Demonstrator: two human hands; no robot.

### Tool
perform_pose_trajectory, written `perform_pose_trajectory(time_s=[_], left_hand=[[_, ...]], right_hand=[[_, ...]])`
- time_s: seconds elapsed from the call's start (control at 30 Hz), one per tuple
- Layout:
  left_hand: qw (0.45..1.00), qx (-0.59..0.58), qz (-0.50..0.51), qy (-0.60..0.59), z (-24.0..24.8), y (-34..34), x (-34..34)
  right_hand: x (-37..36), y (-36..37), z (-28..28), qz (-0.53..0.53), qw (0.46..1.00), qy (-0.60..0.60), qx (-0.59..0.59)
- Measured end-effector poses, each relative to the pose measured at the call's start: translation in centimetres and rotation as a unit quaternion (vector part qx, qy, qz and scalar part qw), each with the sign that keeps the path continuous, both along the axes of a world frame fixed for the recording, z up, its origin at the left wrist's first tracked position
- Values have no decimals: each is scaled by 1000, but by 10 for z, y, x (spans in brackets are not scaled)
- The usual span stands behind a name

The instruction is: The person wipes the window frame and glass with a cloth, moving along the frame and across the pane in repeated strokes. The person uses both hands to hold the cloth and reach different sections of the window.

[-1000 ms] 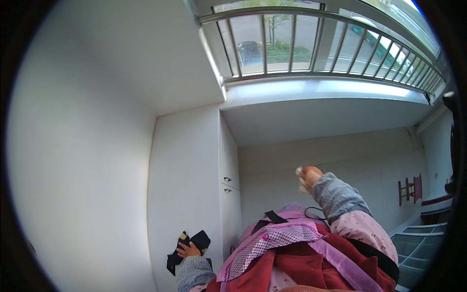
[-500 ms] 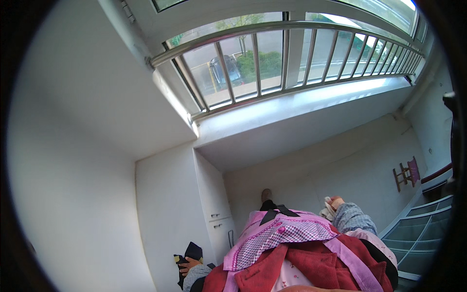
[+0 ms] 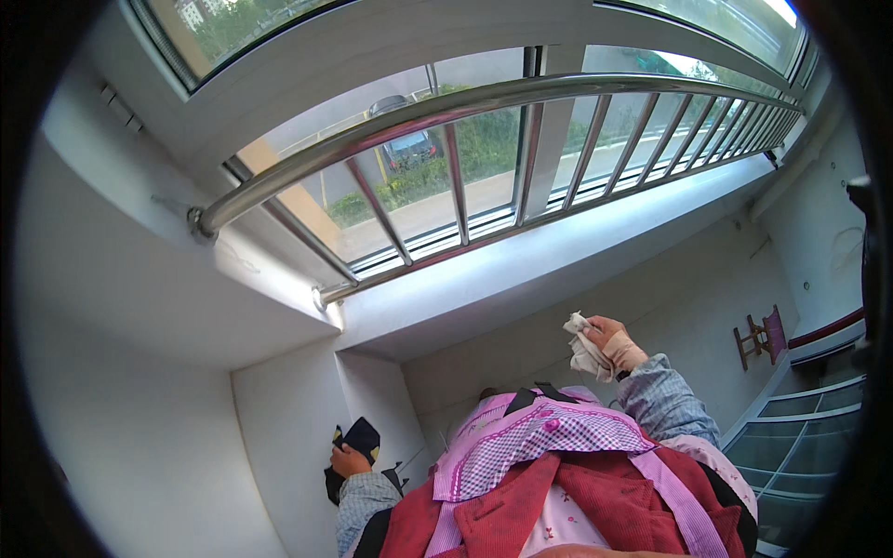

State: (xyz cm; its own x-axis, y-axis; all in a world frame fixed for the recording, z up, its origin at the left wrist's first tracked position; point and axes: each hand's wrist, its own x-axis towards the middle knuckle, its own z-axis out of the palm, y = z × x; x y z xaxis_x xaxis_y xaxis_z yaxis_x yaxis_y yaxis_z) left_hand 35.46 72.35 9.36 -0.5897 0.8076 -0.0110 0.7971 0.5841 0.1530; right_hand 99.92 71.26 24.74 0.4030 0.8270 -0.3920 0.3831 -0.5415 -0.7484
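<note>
My left hand (image 3: 349,461) is closed round a dark, floppy piece of black material (image 3: 362,439) with a bit of yellow on it, low at the left beside a white cabinet. Whether it is a bag or a cloth, I cannot tell. On the other side, my right hand (image 3: 616,341) grips a crumpled off-white cloth (image 3: 585,353), held up in front of me below the window ledge. Part of the cloth hangs from under the fingers.
A shiny metal railing (image 3: 446,109) runs across the window above a white ledge (image 3: 521,253). The white cabinet (image 3: 288,418) stands at the left. A small folding stool (image 3: 768,335) sits on the floor at the right, near a glass-paned door (image 3: 795,437).
My right hand has risen forward and slightly left with the cloth. My left hand has also lifted a little with the black material. The view has moved closer to the railing.
</note>
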Motion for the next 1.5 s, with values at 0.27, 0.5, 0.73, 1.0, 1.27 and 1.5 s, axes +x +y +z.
perform_pose_trajectory(time_s=[0.27,0.5,0.73,1.0,1.27,1.5], left_hand=[[757,72,23,-649,97,102,160],[683,139,-187,-692,293,161,358],[506,298,-195,-786,374,236,503],[678,354,-385,-517,320,282,544],[680,199,-302,-637,248,278,550],[693,387,-411,-448,341,302,543]], right_hand=[[105,85,67,-32,987,59,147],[149,199,194,54,832,316,454],[125,280,195,125,816,189,532],[120,277,87,117,834,267,468],[138,278,16,157,917,275,244],[136,305,146,158,602,662,418]])
